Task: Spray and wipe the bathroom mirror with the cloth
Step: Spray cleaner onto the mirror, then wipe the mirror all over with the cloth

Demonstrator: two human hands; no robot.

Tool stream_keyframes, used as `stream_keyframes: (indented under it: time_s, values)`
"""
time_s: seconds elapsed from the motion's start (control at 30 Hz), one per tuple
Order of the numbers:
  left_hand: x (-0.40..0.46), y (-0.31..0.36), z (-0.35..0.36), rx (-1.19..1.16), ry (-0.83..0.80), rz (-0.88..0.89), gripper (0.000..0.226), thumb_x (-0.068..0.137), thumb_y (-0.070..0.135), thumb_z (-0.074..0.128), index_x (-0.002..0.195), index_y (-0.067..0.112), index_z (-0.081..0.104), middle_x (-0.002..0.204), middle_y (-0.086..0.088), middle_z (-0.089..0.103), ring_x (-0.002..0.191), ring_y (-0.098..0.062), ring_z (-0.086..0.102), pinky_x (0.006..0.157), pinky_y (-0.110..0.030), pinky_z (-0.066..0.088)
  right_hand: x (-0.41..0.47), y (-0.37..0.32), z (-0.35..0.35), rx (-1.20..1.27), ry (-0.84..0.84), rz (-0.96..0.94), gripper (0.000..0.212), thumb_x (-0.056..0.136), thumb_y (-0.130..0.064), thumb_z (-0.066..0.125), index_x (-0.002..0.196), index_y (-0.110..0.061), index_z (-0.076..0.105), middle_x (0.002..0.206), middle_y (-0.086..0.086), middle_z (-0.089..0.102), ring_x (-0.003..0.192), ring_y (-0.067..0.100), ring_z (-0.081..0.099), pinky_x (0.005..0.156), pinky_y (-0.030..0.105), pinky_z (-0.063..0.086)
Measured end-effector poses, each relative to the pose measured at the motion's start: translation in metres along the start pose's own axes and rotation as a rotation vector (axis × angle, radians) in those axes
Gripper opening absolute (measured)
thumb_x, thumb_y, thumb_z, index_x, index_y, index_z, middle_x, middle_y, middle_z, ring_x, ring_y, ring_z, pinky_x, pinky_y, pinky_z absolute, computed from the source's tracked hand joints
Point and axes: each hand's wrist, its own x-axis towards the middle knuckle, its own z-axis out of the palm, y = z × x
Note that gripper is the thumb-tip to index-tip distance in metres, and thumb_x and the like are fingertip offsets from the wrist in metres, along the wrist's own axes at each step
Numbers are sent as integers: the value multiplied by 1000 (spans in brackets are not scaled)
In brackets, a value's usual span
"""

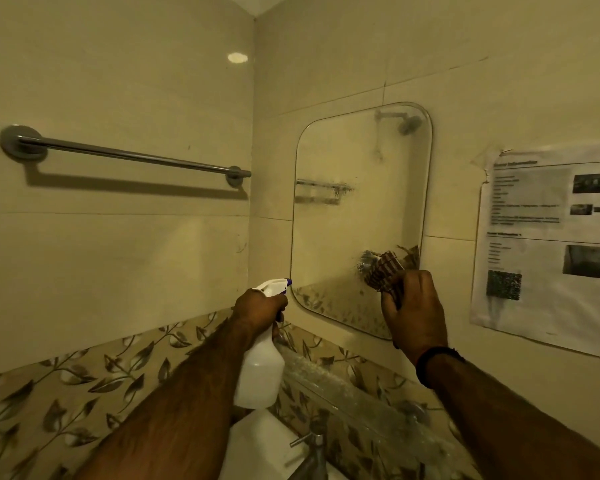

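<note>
Wiping step in hand: right hand (414, 311), fingers clenched round the bunched striped cloth (385, 270), presses it on the mirror (357, 202) at its 5 o'clock corner. Left hand (258, 306) is wrapped round the neck of the spray bottle (260, 372), nozzle aimed at the 7 o'clock edge. Glass looks hazy toward 12, so likely next: sweep the cloth upward, respray if dry.

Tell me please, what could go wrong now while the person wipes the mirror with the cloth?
1. The cloth is bunched small in the right hand and touches only the lower right part of the mirror; the hazy upper glass may stay streaked.
2. The spray bottle in the left hand hangs above the tap; it could knock it.
3. The paper notice is close and could get wet.
</note>
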Motion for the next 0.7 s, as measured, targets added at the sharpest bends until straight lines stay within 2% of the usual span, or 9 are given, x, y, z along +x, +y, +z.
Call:
stream_keyframes:
  time_s: [0.1,0.17,0.27,0.4,0.53,0.6,0.7]
  values:
    - [2,-1,-4,-6,-4,19,20,80,16,70,99,21,65,80,-19,75,51,-27,57,59,-35,49,2,-7,12,7,-6,-27,26,83,-12,67,104,-10,52,107,9,50,87,22,54,70,31,48]
    - [2,0,-6,-19,5,16,17,77,18,70,94,18,68,77,-19,74,51,-27,57,61,-37,50,4,-11,17,4,-2,-47,25,82,-12,68,101,-9,52,104,10,50,85,23,53,68,29,45]
    - [4,0,-10,-32,35,14,30,77,21,69,104,9,68,76,-19,72,52,-28,57,59,-36,50,5,-15,24,18,0,-59,23,81,-10,68,98,-9,53,101,10,50,84,23,52,66,30,44]
    - [3,3,-10,-44,25,31,28,83,16,70,109,17,60,86,-21,75,50,-27,56,56,-34,50,5,-15,30,28,-9,-49,23,82,-12,67,100,-10,53,103,10,50,86,24,52,67,30,43]
    - [2,5,-10,-54,30,39,41,83,16,69,123,13,60,80,-19,74,44,-26,55,52,-33,49,7,-15,30,41,-10,-59,23,82,-11,68,99,-10,52,104,11,50,88,27,53,68,34,46]
    - [1,7,-7,-41,24,55,40,83,15,67,122,7,65,74,-18,71,43,-27,54,52,-33,49,7,-15,28,40,-9,-61,24,82,-11,68,99,-11,51,104,11,50,88,27,54,69,37,50]
    - [-2,13,0,-34,22,76,36,84,19,70,119,14,64,77,-14,74,43,-27,55,54,-34,51,9,-15,26,40,-4,-67,24,82,-10,68,99,-8,53,105,13,51,88,28,54,70,36,49]
